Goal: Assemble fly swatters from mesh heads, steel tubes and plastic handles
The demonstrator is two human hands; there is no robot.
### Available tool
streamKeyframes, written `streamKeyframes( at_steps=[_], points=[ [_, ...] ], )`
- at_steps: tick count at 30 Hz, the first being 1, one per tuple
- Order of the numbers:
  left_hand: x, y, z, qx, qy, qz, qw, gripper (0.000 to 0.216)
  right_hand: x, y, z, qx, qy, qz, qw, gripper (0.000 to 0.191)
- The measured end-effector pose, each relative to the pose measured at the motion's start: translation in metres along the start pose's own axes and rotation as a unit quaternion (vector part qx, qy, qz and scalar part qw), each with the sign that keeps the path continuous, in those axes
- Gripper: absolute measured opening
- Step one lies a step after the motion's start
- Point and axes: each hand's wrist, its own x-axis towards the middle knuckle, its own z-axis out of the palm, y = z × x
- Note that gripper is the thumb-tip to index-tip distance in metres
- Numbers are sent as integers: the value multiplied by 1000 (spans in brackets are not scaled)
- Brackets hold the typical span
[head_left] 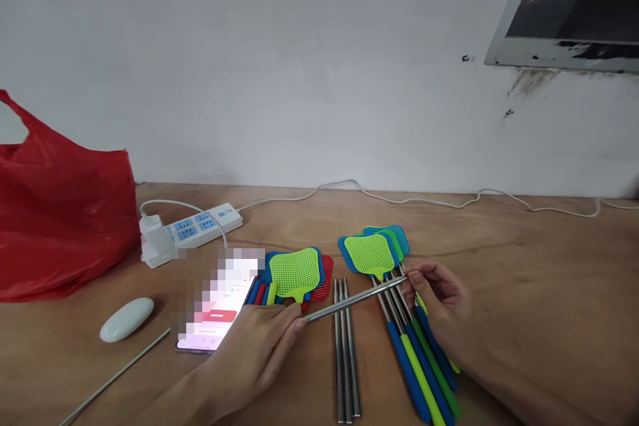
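Observation:
A thin metal rod [357,299] slants between my two hands above the table. My left hand [257,349] is closed around its lower left end. At the upper right end, the fingertips of my right hand [442,299] pinch it. Below the rod, several loose metal rods [345,353] lie side by side. Assembled fly swatters [370,255] with blue, green and yellow-green heads and coloured grips lie fanned beneath my right hand. Beside my left hand is a pile of swatter heads [295,273] in yellow-green, blue and red, with coloured grips [260,293] partly hidden behind that hand.
A lit phone [219,319] lies left of my left hand. Behind it a power strip [200,226] holds a white plug, and its cord runs along the wall. A white computer mouse [126,319] and a red plastic bag [64,213] occupy the left side of the wooden table [549,293].

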Motion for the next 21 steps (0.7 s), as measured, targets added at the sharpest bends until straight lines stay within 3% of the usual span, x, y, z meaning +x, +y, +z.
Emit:
streamKeyframes(
  at_steps=[9, 15, 21],
  points=[
    [-1, -1, 3, -7, 51, -3, 999, 30, -1, 0, 4, 25, 15, 23, 999, 20],
    [-2, -5, 4, 10, 107, 20, 994, 28, 3, -1, 5, 96, 44, 85, 991, 25],
    [-4, -10, 5, 28, 112, 17, 993, 26, 2, 2, 7, 96, 53, 113, 988, 27]
  ],
)
